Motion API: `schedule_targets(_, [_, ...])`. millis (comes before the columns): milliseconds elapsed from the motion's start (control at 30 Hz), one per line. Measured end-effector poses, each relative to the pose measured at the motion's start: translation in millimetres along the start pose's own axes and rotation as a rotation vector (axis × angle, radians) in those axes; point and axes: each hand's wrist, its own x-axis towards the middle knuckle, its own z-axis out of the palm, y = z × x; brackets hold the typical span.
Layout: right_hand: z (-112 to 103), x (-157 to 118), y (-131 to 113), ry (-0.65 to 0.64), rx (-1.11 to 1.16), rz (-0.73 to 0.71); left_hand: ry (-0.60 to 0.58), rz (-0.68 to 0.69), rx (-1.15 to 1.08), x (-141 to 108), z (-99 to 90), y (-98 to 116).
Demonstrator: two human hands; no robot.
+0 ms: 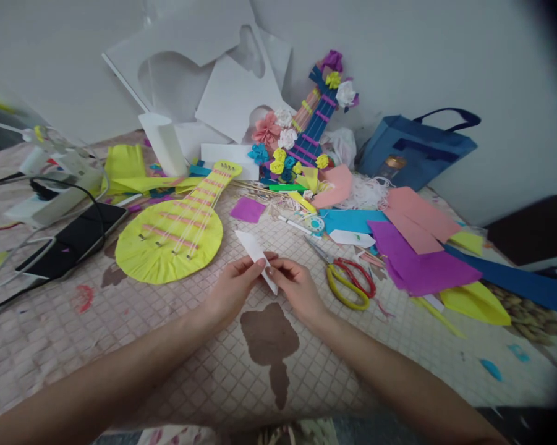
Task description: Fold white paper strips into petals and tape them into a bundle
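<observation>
A narrow folded piece of white paper (249, 243) is held at a slant above the middle of the table. My left hand (238, 281) pinches its left edge between thumb and fingers. On the opposite edge, my right hand (297, 285) grips the paper, its thumb close to the left thumb. To the left lies a yellow paper lute (174, 238) with pink strips and pale strings. Scissors (350, 283) with red and yellow handles rest right of my right hand. A purple paper square (248, 209) lies beyond the paper.
Purple (412, 259), pink and blue sheets spread across the right side. A blue bag (417, 151) and a flower-covered blue paper instrument (313, 133) stand at the back. A white roll (163, 143), a black phone (74, 241) and a power strip (51, 201) with cables occupy the left.
</observation>
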Motion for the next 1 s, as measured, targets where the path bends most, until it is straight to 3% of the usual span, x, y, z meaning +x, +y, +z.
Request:
schedule_targets(100, [-1, 1, -2, -0.034, -0.083, -0.04, 0.02, 0.008, 0.041, 4, -2.2, 4])
schedule_targets(200, [-5, 3, -5, 0.047, -0.102, -0.081, 0.053, 0.011, 0.109, 10, -7.0, 6])
schedule_targets(300, [-11, 4, -8, 0.079, -0.104, -0.088, -0.064, -0.056, 0.276, 11, -10.8, 8])
schedule_targets(400, [-15, 3, -12, -0.055, -0.061, -0.078, -0.237, -0.074, 0.584, 5, -10.2, 11])
schedule_targets(500, [-16, 3, -16, -0.24, 0.034, -0.051, -0.232, 0.095, 0.924, -2, -7.8, 15])
schedule_targets(567, [-16, 4, -18, -0.281, 0.062, -0.044, -0.204, 0.208, 1.07, -4, -7.9, 17])
schedule_targets(700, [-19, 6, -18, -0.175, -0.057, -0.132, -0.184, 0.313, 1.261, -5, -12.7, 17])
schedule_targets(1000, [-19, 9, -15, -0.091, -0.208, -0.187, -0.177, 0.316, 1.414, -7, -14.3, 18])
